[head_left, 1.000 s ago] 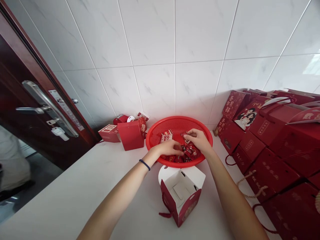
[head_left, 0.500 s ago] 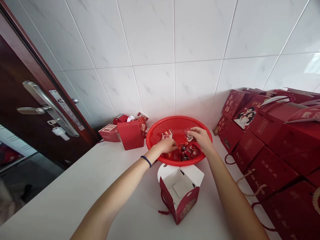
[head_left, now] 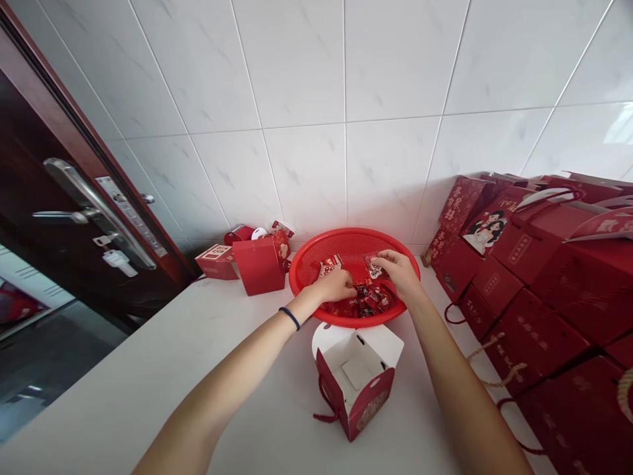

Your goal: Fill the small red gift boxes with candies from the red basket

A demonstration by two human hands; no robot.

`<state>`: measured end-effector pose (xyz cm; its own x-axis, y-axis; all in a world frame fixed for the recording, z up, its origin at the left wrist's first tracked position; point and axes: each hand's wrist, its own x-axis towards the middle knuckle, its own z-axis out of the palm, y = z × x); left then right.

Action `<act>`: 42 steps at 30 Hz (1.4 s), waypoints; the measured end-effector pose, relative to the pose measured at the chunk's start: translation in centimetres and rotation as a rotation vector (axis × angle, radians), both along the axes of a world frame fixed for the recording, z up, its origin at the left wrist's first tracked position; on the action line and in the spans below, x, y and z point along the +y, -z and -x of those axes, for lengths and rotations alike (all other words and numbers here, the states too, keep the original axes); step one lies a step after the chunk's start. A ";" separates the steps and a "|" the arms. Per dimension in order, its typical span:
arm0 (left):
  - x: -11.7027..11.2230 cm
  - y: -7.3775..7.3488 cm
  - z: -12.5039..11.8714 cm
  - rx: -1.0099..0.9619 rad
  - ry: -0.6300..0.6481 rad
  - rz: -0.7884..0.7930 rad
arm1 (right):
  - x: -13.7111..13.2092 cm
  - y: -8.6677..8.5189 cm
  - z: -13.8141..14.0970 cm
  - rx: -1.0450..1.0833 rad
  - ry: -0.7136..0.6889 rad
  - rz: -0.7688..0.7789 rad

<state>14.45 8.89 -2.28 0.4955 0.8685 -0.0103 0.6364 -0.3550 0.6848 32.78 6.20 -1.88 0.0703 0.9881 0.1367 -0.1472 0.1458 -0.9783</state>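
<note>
A red plastic basket (head_left: 302,290) holds several wrapped candies (head_left: 374,300) in dark red wrappers. My left hand (head_left: 336,286) reaches down into it, fingers curled together over the candies; whatever they pinch is hidden. Above the basket's right part, my right hand (head_left: 399,270) grips a small red-and-white candy packet (head_left: 372,266) between thumb and fingers. Another red-and-white packet (head_left: 330,264) lies in the basket behind my left hand. Right in front of the basket stands an open red gift box (head_left: 353,376), its white inside showing nothing in it and a red cord at its left.
Red gift boxes (head_left: 529,303) with cord handles are stacked high along the right side. At the back left stand a red box (head_left: 258,266) and a smaller box (head_left: 217,262). A tiled wall (head_left: 306,178) closes off the back; a door with keys (head_left: 119,261) is at left.
My left hand has shifted slightly right within the basket, over the candies. My right hand stays nearly in place with its packet. The gift box has not moved.
</note>
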 end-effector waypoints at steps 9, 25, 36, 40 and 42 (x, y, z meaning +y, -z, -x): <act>-0.3 0.3 -0.2 0.364 0.235 0.018 | -0.1 0.0 0.1 0.016 -0.009 0.014; -0.2 -0.7 0.2 0.204 0.168 -0.283 | -0.2 -0.7 0.0 0.154 0.009 0.076; -0.4 -0.7 0.1 -0.209 0.112 -0.568 | -0.3 -1.1 0.3 0.129 -0.134 0.313; -0.7 -0.7 -0.2 -0.206 0.220 -0.581 | -0.4 -1.1 -0.1 0.122 -0.220 0.254; -0.7 -0.6 -0.3 -0.235 0.213 -0.601 | -0.5 -1.0 -0.3 0.109 -0.230 0.215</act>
<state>14.71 8.19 -1.63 0.5866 0.5731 0.5722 0.3690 -0.8181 0.4410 33.03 5.73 -0.85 -0.1552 0.9852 -0.0724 -0.2579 -0.1111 -0.9597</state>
